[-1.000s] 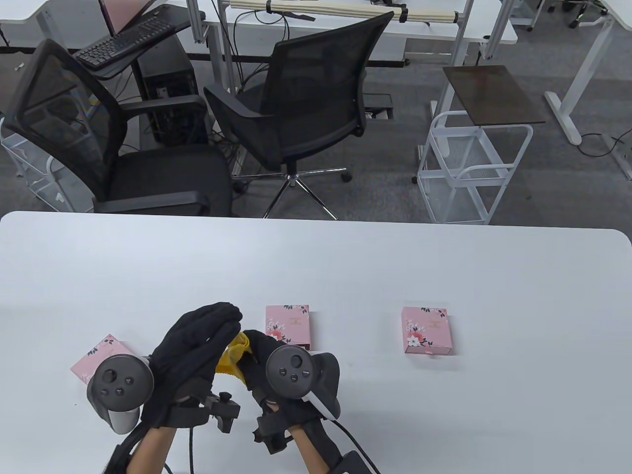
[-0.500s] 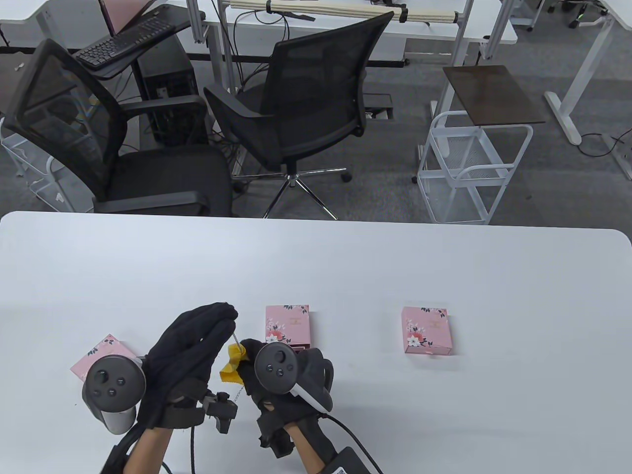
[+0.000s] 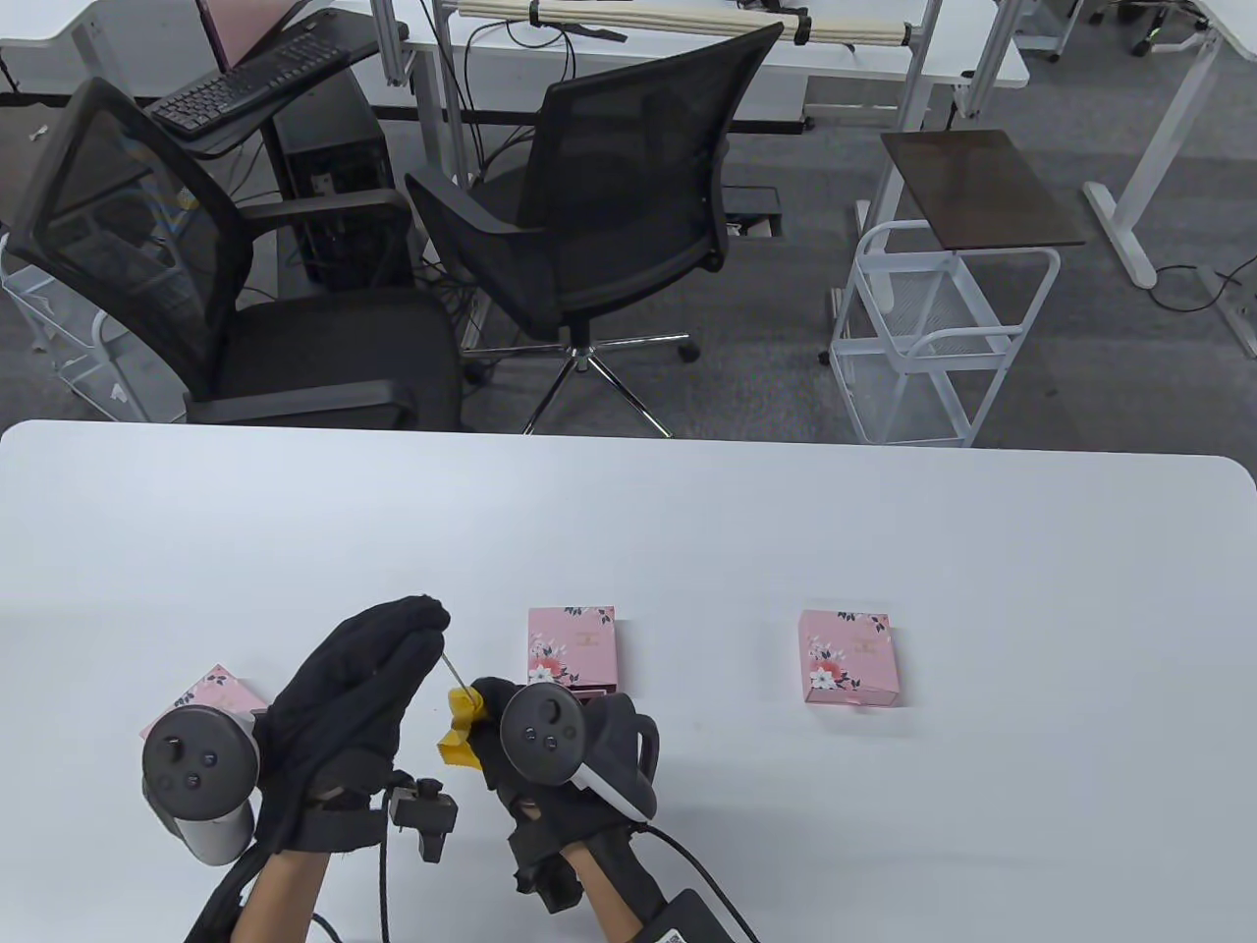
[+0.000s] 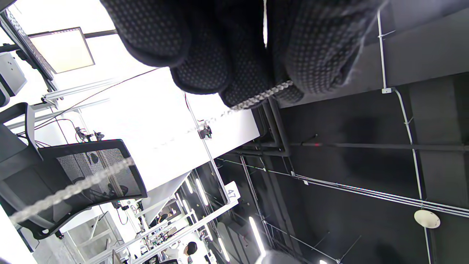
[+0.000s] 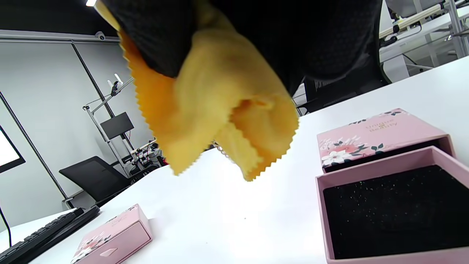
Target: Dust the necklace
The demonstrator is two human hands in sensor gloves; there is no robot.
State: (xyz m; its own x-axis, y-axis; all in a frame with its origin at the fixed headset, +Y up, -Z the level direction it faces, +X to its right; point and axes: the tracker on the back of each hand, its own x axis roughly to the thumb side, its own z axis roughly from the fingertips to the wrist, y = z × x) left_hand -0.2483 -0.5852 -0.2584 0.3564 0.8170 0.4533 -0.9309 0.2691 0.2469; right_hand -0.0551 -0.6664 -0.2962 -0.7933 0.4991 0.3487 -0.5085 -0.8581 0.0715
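my left fingertips (image 4: 256, 84) are pinched on the necklace (image 3: 454, 676), a thin silver chain; the left wrist view shows the links leaving the pinch and running away taut. my left hand (image 3: 344, 688) is raised, fingers held together and pointing away from me. my right fingers (image 3: 491, 693) are curled round a yellow cloth (image 3: 460, 732), folded over the chain just below the pinch; in the right wrist view the cloth (image 5: 216, 106) bunches out of my grip with its zigzag edge hanging free.

change over the last second: the cloth was up against my left fingertips and no chain showed. now my left hand has moved up and to the left, my right hand (image 3: 550, 756) has drawn down and back, and a short bare run of chain is stretched between them. judgement: one wiping stroke is in progress, the cloth sliding along the chain away from the pinch, so dusting is under way and not complete.

outward from my fingers: an opened pink box (image 3: 572, 645) lies just right of my right hand, its dark lined tray (image 5: 395, 205) empty. a second pink box (image 3: 206, 702) sits partly behind my left hand, and a third (image 3: 848, 656) lies well apart to the right on the white table (image 3: 786, 530).
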